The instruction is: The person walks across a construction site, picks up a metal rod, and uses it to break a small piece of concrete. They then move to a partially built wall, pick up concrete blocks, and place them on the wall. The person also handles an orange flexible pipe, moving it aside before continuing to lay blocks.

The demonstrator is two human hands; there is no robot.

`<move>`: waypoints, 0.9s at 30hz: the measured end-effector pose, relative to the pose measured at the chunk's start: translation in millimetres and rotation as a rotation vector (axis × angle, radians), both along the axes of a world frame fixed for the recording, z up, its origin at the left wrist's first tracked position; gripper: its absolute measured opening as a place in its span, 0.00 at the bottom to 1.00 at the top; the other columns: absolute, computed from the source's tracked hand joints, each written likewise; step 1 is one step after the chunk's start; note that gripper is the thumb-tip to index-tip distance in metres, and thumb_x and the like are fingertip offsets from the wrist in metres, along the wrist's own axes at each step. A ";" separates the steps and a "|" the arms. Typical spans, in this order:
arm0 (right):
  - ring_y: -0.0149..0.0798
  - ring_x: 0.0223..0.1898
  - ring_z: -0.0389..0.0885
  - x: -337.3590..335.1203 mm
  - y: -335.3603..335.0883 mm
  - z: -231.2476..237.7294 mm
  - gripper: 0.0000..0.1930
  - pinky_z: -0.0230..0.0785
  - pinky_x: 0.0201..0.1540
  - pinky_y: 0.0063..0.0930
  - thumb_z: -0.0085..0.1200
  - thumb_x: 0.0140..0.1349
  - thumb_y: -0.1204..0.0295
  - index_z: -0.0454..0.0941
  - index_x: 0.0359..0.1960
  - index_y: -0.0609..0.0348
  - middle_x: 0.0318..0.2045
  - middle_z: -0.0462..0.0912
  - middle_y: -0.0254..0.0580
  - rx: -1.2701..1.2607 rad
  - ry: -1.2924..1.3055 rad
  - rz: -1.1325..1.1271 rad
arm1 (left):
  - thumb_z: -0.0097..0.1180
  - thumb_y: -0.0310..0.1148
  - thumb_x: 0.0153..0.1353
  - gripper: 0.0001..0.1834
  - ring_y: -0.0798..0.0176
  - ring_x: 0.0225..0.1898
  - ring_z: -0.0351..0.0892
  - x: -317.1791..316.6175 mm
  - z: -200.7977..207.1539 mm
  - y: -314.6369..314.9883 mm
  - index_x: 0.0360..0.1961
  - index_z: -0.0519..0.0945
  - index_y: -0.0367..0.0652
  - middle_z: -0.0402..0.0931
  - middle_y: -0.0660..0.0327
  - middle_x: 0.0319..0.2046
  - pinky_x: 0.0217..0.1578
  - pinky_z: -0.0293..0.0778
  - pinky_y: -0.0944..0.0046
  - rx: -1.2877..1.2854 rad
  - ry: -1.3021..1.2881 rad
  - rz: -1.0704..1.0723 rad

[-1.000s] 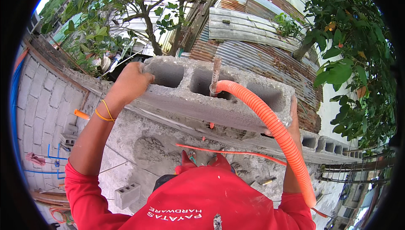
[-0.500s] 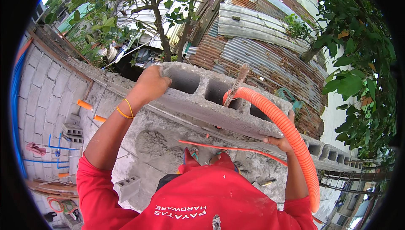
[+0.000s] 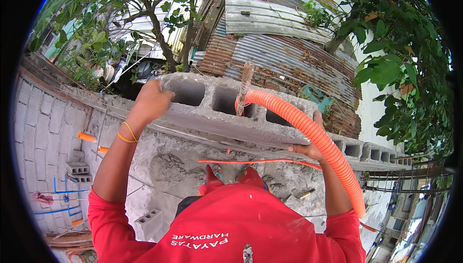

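A grey hollow concrete block [image 3: 226, 127] sits across the top of the wall in front of me, its cells facing up. My left hand [image 3: 150, 100] grips its left end, fingers over the upper edge. Round the right end my right hand [image 3: 311, 148] is closed, thumb on the near face; the orange pipe partly covers this hand. Up through the middle cell comes a rusty steel reinforcing bar [image 3: 245, 84]. An orange corrugated conduit [image 3: 308, 123] also rises from that cell and arches right, down past my right forearm.
The block wall [image 3: 366, 153] runs on to the right. Below lie a wet mortar heap [image 3: 169, 169], a loose hollow block [image 3: 148, 223] and a trowel [image 3: 300, 198]. Rusty corrugated roofing sheets [image 3: 275, 60] and a tree trunk [image 3: 161, 36] stand beyond the wall. Leafy branches [image 3: 400, 70] hang at right.
The view has shifted, so the block and wall appear further left and more level. Both hands keep their hold on the block's ends; the bar and conduit still come through its middle cell.
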State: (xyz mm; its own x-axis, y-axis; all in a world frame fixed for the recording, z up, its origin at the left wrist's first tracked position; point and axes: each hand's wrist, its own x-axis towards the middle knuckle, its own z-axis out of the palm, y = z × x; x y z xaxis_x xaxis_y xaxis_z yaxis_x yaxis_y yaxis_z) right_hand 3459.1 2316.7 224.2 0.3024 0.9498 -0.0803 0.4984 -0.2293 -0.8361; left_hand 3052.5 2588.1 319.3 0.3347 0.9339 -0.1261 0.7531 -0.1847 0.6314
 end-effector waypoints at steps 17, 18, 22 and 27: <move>0.64 0.79 0.49 -11.5 20.1 13.8 0.84 0.44 0.80 0.50 0.85 0.27 0.41 0.40 0.77 0.79 0.77 0.48 0.74 -0.003 0.073 0.022 | 0.62 0.30 0.58 0.12 0.57 0.32 0.78 -8.2 -43.5 1.1 0.37 0.82 0.29 0.80 0.52 0.27 0.36 0.74 0.56 -0.023 -0.075 0.051; 0.65 0.79 0.50 -11.6 23.2 13.9 0.83 0.45 0.80 0.50 0.85 0.27 0.41 0.41 0.76 0.80 0.76 0.50 0.75 -0.011 0.053 0.024 | 0.62 0.30 0.59 0.11 0.67 0.27 0.74 -9.1 -49.5 -1.3 0.35 0.82 0.30 0.78 0.60 0.24 0.32 0.72 0.59 -0.038 -0.119 0.045; 0.62 0.77 0.55 -7.9 31.6 12.8 0.81 0.47 0.79 0.48 0.86 0.26 0.45 0.43 0.75 0.82 0.73 0.56 0.74 0.039 0.001 0.066 | 0.61 0.28 0.58 0.09 0.67 0.28 0.74 -9.9 -60.7 4.8 0.34 0.81 0.30 0.79 0.61 0.25 0.33 0.73 0.59 -0.082 -0.090 0.078; 0.50 0.75 0.62 -10.8 23.0 4.3 0.79 0.51 0.78 0.41 0.89 0.27 0.57 0.42 0.76 0.76 0.72 0.62 0.63 0.031 -0.053 0.054 | 0.61 0.27 0.59 0.09 0.67 0.29 0.74 -7.2 -58.5 11.4 0.35 0.82 0.30 0.79 0.62 0.25 0.33 0.73 0.59 -0.038 -0.145 0.001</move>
